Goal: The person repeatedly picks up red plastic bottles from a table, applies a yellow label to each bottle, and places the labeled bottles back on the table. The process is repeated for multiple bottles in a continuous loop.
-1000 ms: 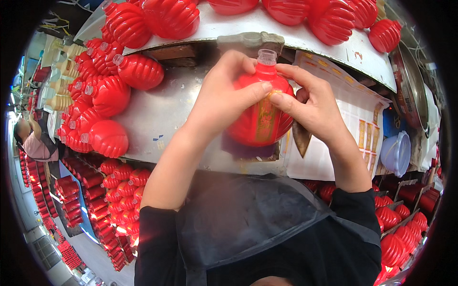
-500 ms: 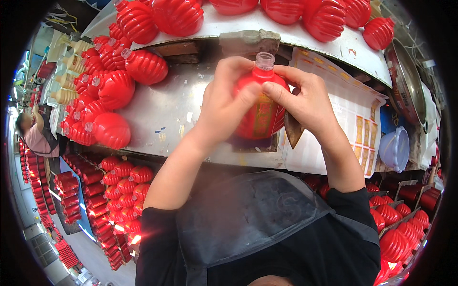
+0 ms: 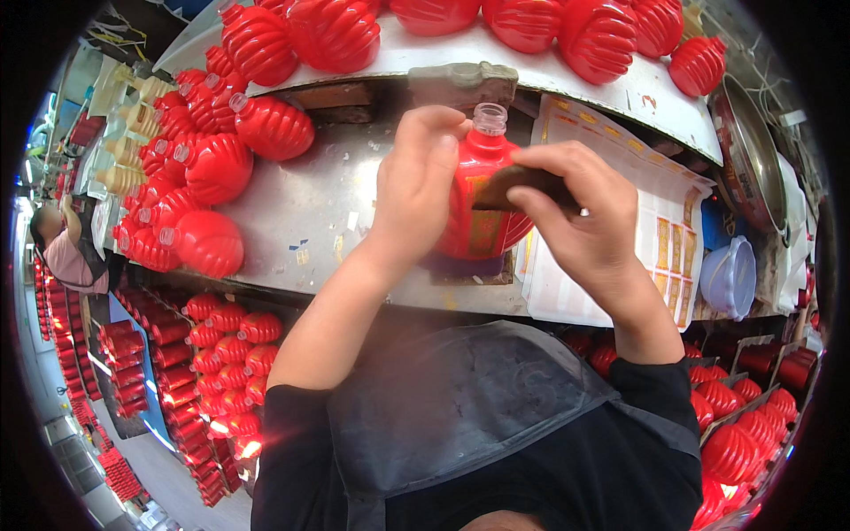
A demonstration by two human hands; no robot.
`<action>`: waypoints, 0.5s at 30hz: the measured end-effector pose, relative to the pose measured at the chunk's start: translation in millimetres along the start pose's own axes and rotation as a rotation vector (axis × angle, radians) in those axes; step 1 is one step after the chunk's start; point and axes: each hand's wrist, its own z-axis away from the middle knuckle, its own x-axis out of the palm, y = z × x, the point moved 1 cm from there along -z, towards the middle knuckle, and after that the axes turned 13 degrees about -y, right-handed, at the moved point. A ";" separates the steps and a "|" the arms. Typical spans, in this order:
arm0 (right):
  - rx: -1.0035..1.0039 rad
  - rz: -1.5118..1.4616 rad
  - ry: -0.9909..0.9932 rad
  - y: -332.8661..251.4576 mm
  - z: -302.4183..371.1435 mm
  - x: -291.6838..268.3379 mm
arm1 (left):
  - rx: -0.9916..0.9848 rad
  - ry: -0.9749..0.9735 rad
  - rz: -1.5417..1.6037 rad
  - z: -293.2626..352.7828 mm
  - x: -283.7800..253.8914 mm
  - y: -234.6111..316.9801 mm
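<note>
A red plastic bottle (image 3: 480, 161) with a clear neck stands in front of me on the metal worktable (image 3: 301, 195). On the side facing me is a gold label (image 3: 487, 234). My left hand (image 3: 414, 186) is closed against the bottle's left side, its thumb near the shoulder. In my right hand (image 3: 591, 212), a dark flat scraper (image 3: 531, 188) is pinched between fingers and thumb. The scraper's blade lies across the upper part of the label.
Translucent sheets with gold labels (image 3: 677, 243) lie to the right, beside a pale blue basin (image 3: 730, 276). More red bottles (image 3: 212, 168) crowd the left and line the white shelf (image 3: 699, 119) at the back. A person (image 3: 73, 252) is at the far left.
The scraper, which hung point-down from my right hand, is now turned across the label. My right thumb has come off the bottle's shoulder; my left thumb has shifted outward.
</note>
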 end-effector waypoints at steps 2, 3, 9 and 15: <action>-0.073 0.213 0.034 6.3 -5.7 4.8 | -0.012 0.000 0.052 0.0 0.2 -0.9; -0.119 0.276 0.080 10.5 -9.6 4.8 | -0.022 -0.004 0.112 -0.4 -0.2 -1.1; -0.189 0.342 0.071 17.7 -22.0 1.0 | -0.039 -0.054 0.048 -2.2 1.7 10.5; -0.164 0.282 0.124 31.6 -11.8 -4.3 | -0.228 -0.098 -0.091 -23.4 -2.1 15.8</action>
